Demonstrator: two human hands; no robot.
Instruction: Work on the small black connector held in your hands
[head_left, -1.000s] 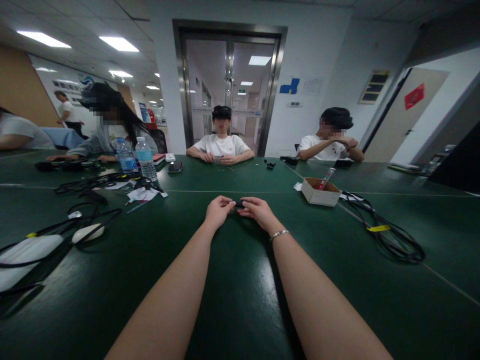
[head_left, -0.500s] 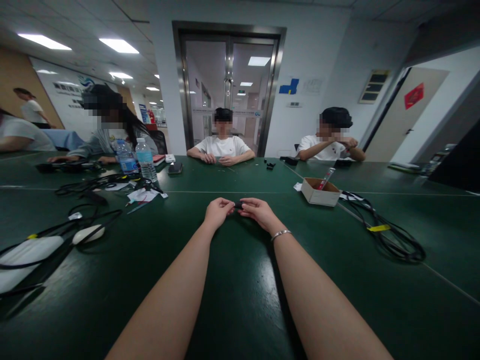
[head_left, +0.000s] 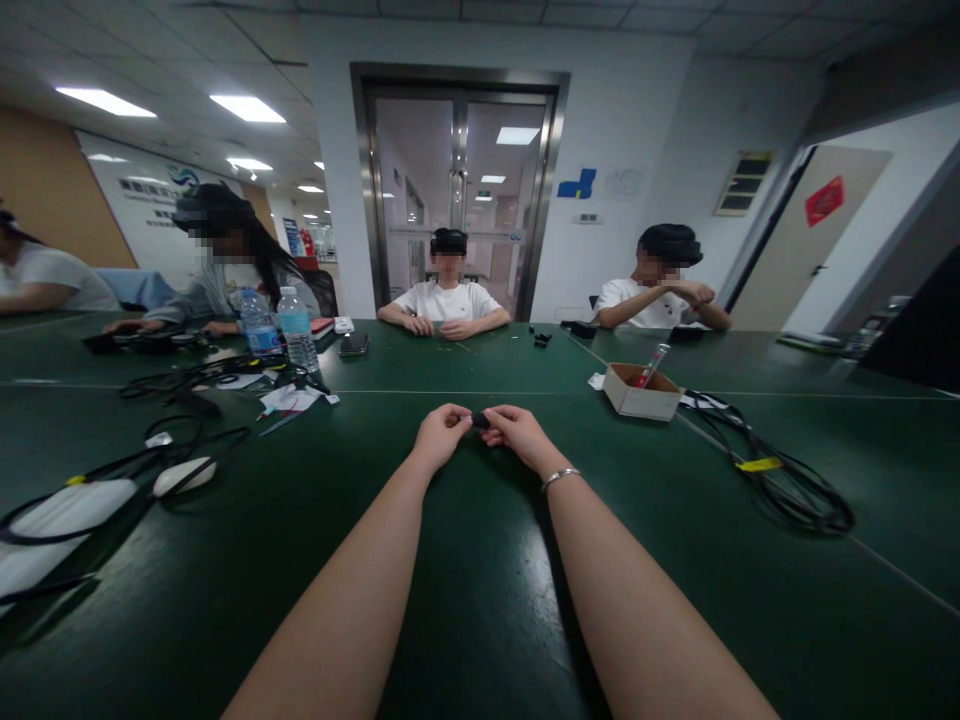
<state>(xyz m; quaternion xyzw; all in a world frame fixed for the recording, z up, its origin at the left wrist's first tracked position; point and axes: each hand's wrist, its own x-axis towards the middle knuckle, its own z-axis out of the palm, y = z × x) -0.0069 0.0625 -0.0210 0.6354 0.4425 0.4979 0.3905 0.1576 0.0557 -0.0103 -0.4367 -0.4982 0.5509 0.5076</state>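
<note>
Both hands' fingers pinch one small black piece [head_left: 480,420] (two water bottles [head_left: 279,328] nearby).

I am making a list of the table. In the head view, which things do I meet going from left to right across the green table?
White mouse → two water bottles → left hand → small black part → right hand → cardboard box → black cable coil.

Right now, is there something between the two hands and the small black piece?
No. The left hand and the right hand both pinch the small black piece directly, above the green table. Nothing visible lies between them.
</note>
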